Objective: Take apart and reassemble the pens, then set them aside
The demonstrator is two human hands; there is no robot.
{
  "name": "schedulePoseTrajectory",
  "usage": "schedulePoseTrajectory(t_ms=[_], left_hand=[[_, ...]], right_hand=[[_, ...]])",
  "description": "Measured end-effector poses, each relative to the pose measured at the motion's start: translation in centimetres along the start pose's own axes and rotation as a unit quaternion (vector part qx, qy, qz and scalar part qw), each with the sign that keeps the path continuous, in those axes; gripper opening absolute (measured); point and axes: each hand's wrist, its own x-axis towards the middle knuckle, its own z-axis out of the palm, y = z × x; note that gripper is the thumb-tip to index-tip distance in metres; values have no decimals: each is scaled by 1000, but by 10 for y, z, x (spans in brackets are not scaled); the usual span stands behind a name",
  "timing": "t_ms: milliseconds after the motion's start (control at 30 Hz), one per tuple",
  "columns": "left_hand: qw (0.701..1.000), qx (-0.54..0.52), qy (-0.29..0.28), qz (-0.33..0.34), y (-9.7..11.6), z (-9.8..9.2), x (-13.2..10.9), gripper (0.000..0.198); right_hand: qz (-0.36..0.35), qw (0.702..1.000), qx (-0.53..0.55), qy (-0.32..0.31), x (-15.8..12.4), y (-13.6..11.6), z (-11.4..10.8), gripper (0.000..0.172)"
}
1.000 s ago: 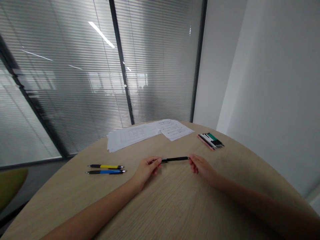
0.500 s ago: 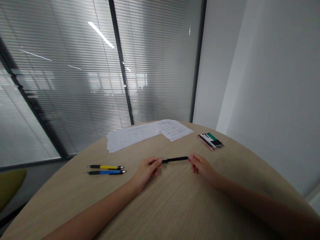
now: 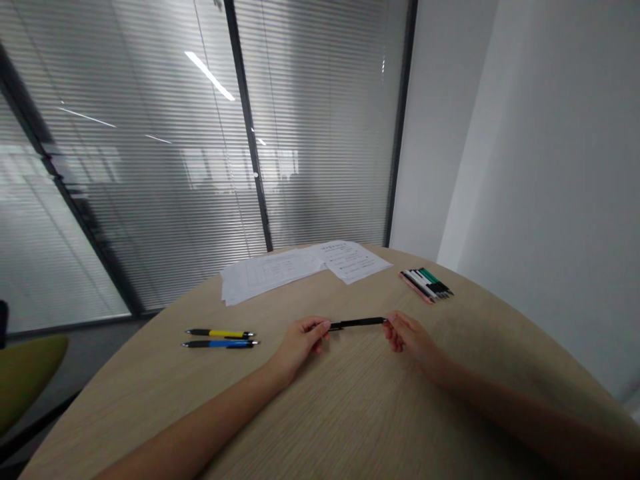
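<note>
A black pen (image 3: 359,323) lies nearly level between my two hands, above the middle of the table. My left hand (image 3: 305,340) pinches its left end between thumb and fingers. At the other end, the fingertips of my right hand (image 3: 405,335) are closed on the tip. To the left, a yellow pen (image 3: 223,333) rests on the tabletop just behind a blue pen (image 3: 220,344), both with dark grips pointing left.
White printed papers (image 3: 273,272) spread over the back of the round wooden table (image 3: 320,427). Several pens and markers (image 3: 427,284) lie side by side at the back right. A green chair (image 3: 30,373) stands beyond the left edge.
The view has shifted slightly, so the table and its objects appear a little further right. Both hands still hold the black pen by its ends.
</note>
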Motion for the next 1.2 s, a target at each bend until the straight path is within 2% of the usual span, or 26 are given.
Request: schedulePoseTrajectory(t_ms=[133, 433, 600, 933, 1200], left_hand=[[1000, 12, -4, 4, -2, 0, 0, 35], [1000, -9, -2, -2, -5, 1, 0, 32], [1000, -17, 3, -8, -3, 2, -2, 33], [1000, -17, 8, -22, -1, 3, -4, 37], [999, -27, 9, -34, -4, 3, -3, 35]], right_hand=[[-4, 1000, -21, 18, -2, -1, 0, 34], [-11, 1000, 13, 8, 1, 7, -1, 25], [-5, 999, 47, 21, -1, -1, 1, 31], [35, 999, -23, 21, 4, 15, 1, 34], [6, 999, -48, 2, 0, 16, 1, 32]])
